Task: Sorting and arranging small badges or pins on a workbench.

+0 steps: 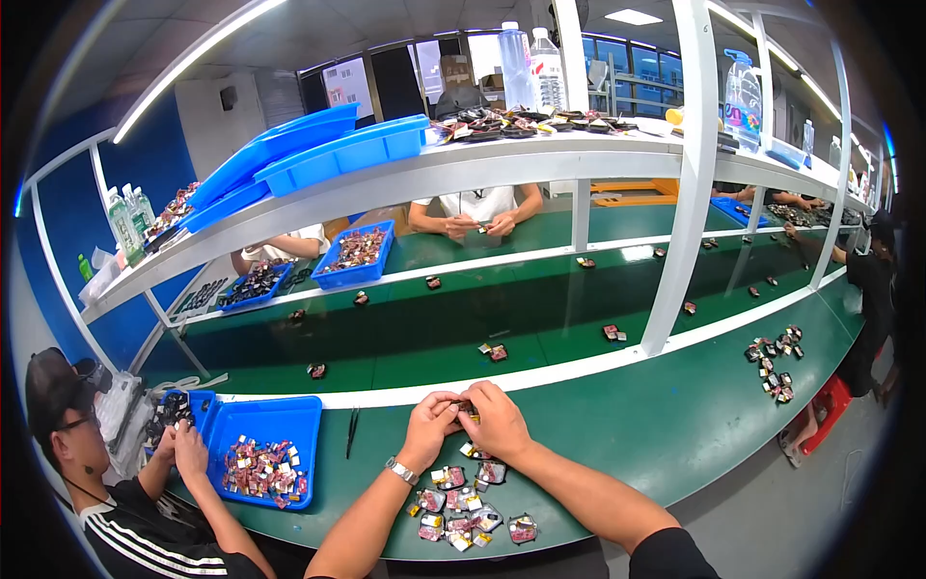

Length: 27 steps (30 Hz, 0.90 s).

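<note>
My left hand [430,430] and my right hand [496,419] meet over the green bench, fingers closed together. Between them they pinch a small electronic unit [469,410], mostly covered by the fingers. A loose cluster of similar units [460,502], dark cases with red circuit boards and white or yellow parts, lies between my forearms, just below the hands. Black tweezers [352,432] rest on the bench to the left of my left hand.
At left, a co-worker [106,482] works beside a blue tray [313,454] of small red-and-white parts. Beyond a white rail, spaced units ride a dark green belt [405,338]. A white shelf post [680,193] rises at right, near another unit cluster [775,365].
</note>
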Tool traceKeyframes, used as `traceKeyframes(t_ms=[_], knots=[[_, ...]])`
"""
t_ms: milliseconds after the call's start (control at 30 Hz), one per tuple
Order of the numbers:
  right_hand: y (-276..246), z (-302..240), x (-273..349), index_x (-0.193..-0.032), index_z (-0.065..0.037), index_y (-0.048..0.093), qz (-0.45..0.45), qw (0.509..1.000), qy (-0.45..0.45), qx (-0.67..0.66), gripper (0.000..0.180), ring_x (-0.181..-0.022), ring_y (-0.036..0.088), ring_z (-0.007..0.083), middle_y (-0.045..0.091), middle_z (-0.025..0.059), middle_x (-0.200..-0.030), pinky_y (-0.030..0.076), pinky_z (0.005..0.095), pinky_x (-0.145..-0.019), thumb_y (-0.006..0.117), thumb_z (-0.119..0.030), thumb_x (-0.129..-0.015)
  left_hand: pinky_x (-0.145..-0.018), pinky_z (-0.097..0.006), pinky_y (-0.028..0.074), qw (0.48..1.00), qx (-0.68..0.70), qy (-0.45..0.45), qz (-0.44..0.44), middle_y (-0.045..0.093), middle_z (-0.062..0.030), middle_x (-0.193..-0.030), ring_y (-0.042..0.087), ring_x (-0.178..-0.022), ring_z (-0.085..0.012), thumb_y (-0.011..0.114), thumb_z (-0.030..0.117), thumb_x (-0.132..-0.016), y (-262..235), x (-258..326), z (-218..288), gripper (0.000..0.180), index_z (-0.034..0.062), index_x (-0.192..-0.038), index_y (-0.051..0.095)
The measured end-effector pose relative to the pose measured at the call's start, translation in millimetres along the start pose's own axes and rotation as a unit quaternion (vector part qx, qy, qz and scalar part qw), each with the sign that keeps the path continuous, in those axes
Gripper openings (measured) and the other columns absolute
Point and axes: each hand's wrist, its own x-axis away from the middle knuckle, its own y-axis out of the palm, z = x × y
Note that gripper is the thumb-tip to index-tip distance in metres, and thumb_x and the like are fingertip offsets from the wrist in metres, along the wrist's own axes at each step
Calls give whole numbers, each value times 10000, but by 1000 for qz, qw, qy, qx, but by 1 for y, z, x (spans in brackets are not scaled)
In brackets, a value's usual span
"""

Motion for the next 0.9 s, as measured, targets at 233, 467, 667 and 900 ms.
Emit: traceKeyframes(t_ms=[233, 467, 667, 900], knots=[[7, 9, 4, -990, 6, 640, -34, 965, 173, -192, 192, -716, 667, 163, 638, 101, -907, 545, 270, -633, 683, -27, -806, -722, -223, 520, 993, -107, 26, 35, 646, -59, -1055, 633, -952, -115, 540, 46, -953, -1, 1, -4, 152, 32, -1104, 552], [5, 5, 2, -916, 6, 666, -1, 953, 206, -221, 120, -683, 665, 137, 654, 92, -865, 533, 243, -615, 680, -12, -798, -770, -229, 534, 994, -89, 56, -12, 633, -73, -1056, 614, -930, -105, 562, -16, -912, -1, 0, -2, 220, 4, -1130, 542], [2, 4, 2, -910, -2, 670, -3, 960, 190, -208, 115, -682, 663, 134, 650, 92, -859, 533, 246, -614, 679, -9, -795, -775, -226, 532, 995, -75, 57, -12, 635, -75, -1050, 612, -934, -101, 565, -29, -902, 0, -1, -4, 221, -6, -1121, 549], [8, 26, -8, -946, -7, 661, -8, 931, 289, -223, 156, -751, 679, 131, 690, 76, -909, 547, 264, -677, 696, -43, -799, -855, -330, 558, 987, -55, 146, 40, 503, -203, -1307, 621, -1077, -272, 567, -46, -872, -10, -4, 0, 448, 16, -1287, 409]])
